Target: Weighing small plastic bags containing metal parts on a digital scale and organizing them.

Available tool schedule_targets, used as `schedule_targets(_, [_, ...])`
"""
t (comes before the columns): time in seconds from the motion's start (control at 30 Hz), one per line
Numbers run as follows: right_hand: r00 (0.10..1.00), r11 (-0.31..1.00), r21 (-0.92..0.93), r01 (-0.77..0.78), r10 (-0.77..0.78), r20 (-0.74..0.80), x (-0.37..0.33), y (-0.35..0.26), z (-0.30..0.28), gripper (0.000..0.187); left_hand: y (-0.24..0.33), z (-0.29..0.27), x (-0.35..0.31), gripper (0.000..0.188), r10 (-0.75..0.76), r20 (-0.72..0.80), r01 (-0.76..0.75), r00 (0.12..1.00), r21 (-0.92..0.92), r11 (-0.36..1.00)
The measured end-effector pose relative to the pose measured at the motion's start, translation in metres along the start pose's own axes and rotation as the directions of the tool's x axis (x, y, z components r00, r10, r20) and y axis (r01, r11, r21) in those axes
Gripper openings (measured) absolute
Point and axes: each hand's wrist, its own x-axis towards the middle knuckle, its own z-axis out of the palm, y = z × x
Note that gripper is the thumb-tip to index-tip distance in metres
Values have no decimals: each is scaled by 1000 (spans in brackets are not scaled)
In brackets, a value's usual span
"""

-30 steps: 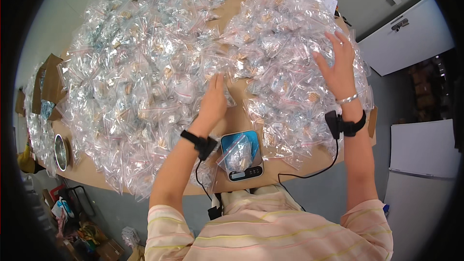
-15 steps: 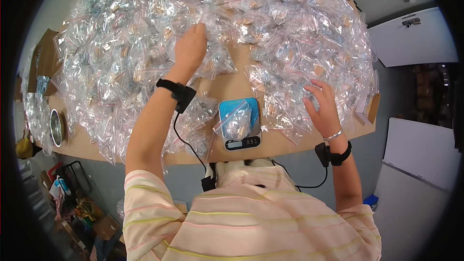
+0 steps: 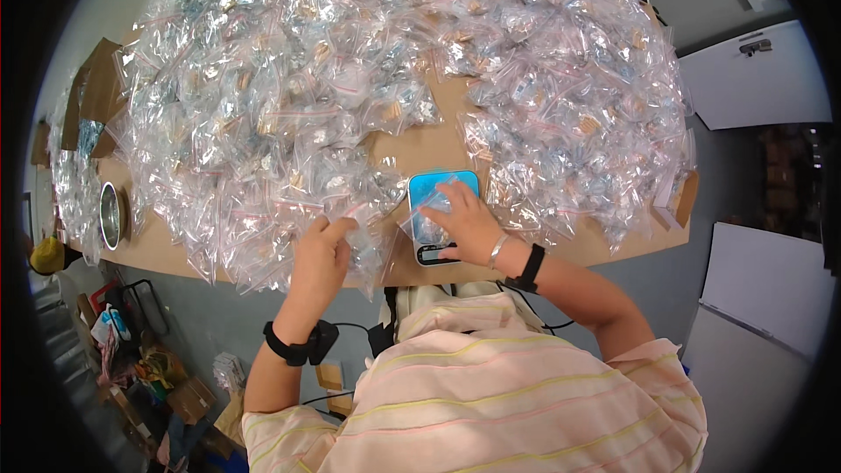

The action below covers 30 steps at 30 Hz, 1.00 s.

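Note:
Two big heaps of small clear zip bags with tiny parts cover the brown table (image 3: 420, 153): the left heap (image 3: 263, 96) and the right heap (image 3: 569, 88). A small blue scale (image 3: 442, 186) sits between them at the near edge. My right hand (image 3: 469, 226) lies over the scale, its fingers closed on a clear bag (image 3: 420, 215) on the platform. My left hand (image 3: 320, 254) is at the near edge of the left heap, fingers pinched on a bag (image 3: 350, 215) there. Both wrists carry black bands with cables.
A metal bowl (image 3: 109, 215) stands at the table's left end, next to more bags and cardboard pieces (image 3: 92, 96). A small cardboard box (image 3: 679, 201) sits at the right edge. White cabinets (image 3: 753, 79) stand to the right. Floor clutter (image 3: 131, 359) lies at the lower left.
Both hands have drawn back from far out on the heaps to the near edge. The right hand came onto the scale; the left hand moved down to the left heap's near edge.

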Motion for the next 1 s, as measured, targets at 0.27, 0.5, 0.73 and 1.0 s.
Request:
schedule_targets(0.27, [920, 912, 117, -392, 388, 55, 2, 60, -1, 51, 33, 95, 24, 25, 155, 150, -184, 976, 203, 962])
schedule_targets(0.5, [656, 889, 214, -405, 446, -609, 42, 111, -235, 45, 20, 191, 47, 33, 419, 227, -476, 879, 361, 802])
schedule_targets(0.73, [546, 693, -319, -647, 129, -828, 53, 186, -298, 72, 68, 129, 122, 53, 185, 244, -235, 952, 192, 953])
schedule_targets(1.0, [818, 886, -191, -423, 283, -501, -20, 122, -187, 62, -49, 152, 234, 37, 329, 70, -277, 942, 719, 638])
